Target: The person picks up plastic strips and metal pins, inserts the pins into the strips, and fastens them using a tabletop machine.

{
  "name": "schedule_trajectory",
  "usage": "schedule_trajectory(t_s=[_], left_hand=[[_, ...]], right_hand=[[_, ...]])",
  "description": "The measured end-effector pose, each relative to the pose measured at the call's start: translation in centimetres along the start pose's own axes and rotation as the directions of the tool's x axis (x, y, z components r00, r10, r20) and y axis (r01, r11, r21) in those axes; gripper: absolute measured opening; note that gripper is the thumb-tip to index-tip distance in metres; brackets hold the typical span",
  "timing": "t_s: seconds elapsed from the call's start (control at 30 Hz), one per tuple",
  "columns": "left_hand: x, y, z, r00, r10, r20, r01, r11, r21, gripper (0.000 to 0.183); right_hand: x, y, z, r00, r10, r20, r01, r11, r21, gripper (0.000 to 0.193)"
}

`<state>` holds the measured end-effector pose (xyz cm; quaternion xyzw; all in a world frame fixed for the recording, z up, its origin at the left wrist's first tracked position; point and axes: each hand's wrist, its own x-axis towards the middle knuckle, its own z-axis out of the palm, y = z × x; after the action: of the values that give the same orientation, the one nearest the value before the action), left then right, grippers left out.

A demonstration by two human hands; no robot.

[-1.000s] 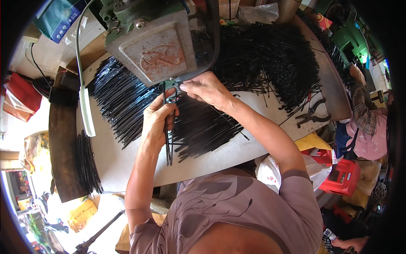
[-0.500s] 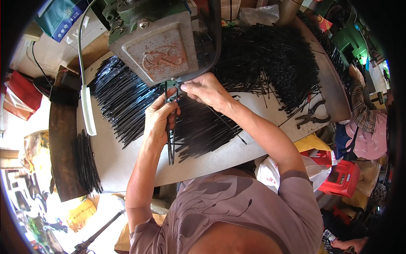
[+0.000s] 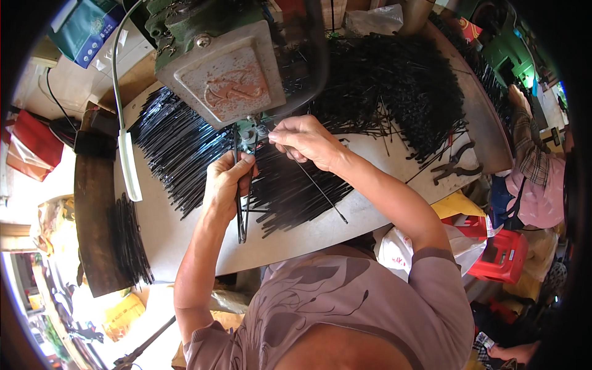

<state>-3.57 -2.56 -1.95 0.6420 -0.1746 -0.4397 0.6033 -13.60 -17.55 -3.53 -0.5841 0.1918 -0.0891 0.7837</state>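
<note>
Below the head of a green and grey machine (image 3: 231,83) is a small metal working part (image 3: 250,132), with both my hands just in front of it. My left hand (image 3: 227,176) is closed around a few thin black rods (image 3: 241,216), which point down toward the table's near edge. Beside the working part, my right hand (image 3: 307,143) pinches one thin black rod (image 3: 324,196) that slants down to the right. Many similar rods lie in a bundle (image 3: 176,148) left of the machine and in a pile (image 3: 296,200) under my hands. The rods' upper ends in my fingers are partly hidden.
A large heap of black pieces (image 3: 401,86) covers the table's far right, with pliers (image 3: 457,165) near it. A white lamp tube (image 3: 128,166) hangs at left. More rods (image 3: 131,240) lie beside the left board. At right are a red stool (image 3: 502,256) and another person's sleeve (image 3: 530,151).
My left hand has drawn down and away from the working part, uncovering it. My right hand has shifted slightly right and down with its rod. The machine's curved right-hand part is now blurred.
</note>
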Motion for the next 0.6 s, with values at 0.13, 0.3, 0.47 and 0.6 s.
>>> schedule_trajectory(t_s=[0.13,0.3,0.47,0.6], left_hand=[[0.2,-0.8,0.6,0.999,0.049,0.000,-0.048,0.990,-0.129,0.009],[1.0,-1.1,1.3,0.998,0.069,-0.017,-0.070,0.984,-0.161,0.010],[1.4,-1.3,1.8,0.993,0.095,-0.066,-0.105,0.979,-0.175,0.010],[1.4,-1.0,2.2,0.993,0.074,-0.092,-0.089,0.982,-0.169,0.009]], right_hand=[[-0.1,0.0,1.1,0.999,-0.050,-0.018,0.051,0.994,0.101,0.017],[0.6,0.5,1.9,0.995,-0.078,-0.068,0.086,0.989,0.124,0.017],[1.1,0.7,2.4,0.990,-0.082,-0.113,0.091,0.993,0.078,0.019],[0.9,0.6,2.5,0.984,-0.062,-0.166,0.071,0.996,0.045,0.020]])
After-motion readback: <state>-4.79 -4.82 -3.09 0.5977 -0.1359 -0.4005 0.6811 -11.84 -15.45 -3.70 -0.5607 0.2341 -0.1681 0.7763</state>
